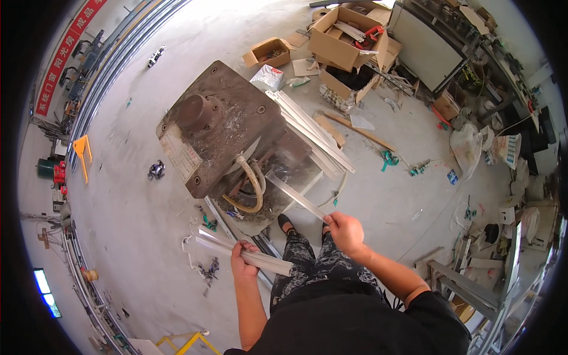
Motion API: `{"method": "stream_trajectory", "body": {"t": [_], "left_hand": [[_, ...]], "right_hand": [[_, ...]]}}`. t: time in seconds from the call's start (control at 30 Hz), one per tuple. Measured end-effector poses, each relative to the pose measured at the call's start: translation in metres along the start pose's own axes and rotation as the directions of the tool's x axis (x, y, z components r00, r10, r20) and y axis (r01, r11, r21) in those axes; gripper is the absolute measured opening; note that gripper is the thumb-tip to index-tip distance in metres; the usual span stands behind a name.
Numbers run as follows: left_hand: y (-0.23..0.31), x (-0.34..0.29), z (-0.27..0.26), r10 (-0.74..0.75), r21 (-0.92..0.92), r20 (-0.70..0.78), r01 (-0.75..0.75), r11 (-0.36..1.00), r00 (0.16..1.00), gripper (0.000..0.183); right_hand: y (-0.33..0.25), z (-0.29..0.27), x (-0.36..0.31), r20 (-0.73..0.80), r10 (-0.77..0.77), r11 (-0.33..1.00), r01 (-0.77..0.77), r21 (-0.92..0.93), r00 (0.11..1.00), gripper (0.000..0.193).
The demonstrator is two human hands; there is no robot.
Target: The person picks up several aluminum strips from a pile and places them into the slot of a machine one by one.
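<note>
The single pale strip (296, 195) runs up and away from the right hand (346, 232), which pinches its near end; its far end reaches the saw machine (228, 127). Best keep it level. The left hand (244, 260) is closed around a bundle of strips (245, 253).

Straight ahead, the saw machine (228, 133) blocks the way, its yellow hose (255, 183) looping at the near edge. White strips (313, 133) lie stacked along its right side. Far right, open boxes (346, 38) and scattered scraps crowd the floor (130, 236). To the left the floor is mostly bare, with only small debris (156, 170), leaving wide room there.
</note>
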State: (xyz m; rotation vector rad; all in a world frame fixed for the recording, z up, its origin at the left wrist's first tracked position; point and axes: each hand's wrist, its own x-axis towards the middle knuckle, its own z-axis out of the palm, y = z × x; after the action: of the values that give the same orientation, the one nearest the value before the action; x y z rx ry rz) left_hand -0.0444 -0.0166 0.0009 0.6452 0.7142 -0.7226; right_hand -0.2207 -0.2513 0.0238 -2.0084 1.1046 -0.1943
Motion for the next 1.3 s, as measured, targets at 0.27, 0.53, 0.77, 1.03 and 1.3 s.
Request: {"method": "stream_trajectory", "body": {"t": [0.27, 0.53, 0.77, 1.03, 1.3], "left_hand": [[-0.01, 0.009, 0.002, 0.017, 0.067, -0.02, -0.016, 0.998, 1.0, 0.008], [-0.021, 0.009, 0.013, -0.016, 0.119, -0.029, 0.02, 0.993, 0.999, 0.009], [0.003, 0.016, 0.012, -0.029, 0.066, -0.038, 0.032, 0.997, 0.999, 0.01], [0.05, 0.038, 0.008, -0.068, -0.069, -0.191, 0.056, 0.996, 0.979, 0.014], [0.099, 0.047, 0.023, -0.007, -0.04, -0.206, -0.002, 0.999, 0.978, 0.012]], "right_hand": [[-0.003, -0.001, 0.007, -0.03, -0.032, 0.999, 0.031, -0.017, 0.999, 0.021], [-0.017, 0.031, 0.008, -0.027, -0.022, 0.996, 0.024, 0.091, 0.999, 0.024], [-0.017, 0.028, 0.011, 0.028, -0.015, 0.994, 0.012, 0.112, 0.999, 0.025], [-0.02, 0.029, 0.008, 0.05, 0.054, 0.997, -0.057, 0.05, 0.997, 0.026], [-0.024, 0.029, 0.005, 0.018, 0.11, 0.991, -0.111, 0.07, 0.994, 0.024]]}}
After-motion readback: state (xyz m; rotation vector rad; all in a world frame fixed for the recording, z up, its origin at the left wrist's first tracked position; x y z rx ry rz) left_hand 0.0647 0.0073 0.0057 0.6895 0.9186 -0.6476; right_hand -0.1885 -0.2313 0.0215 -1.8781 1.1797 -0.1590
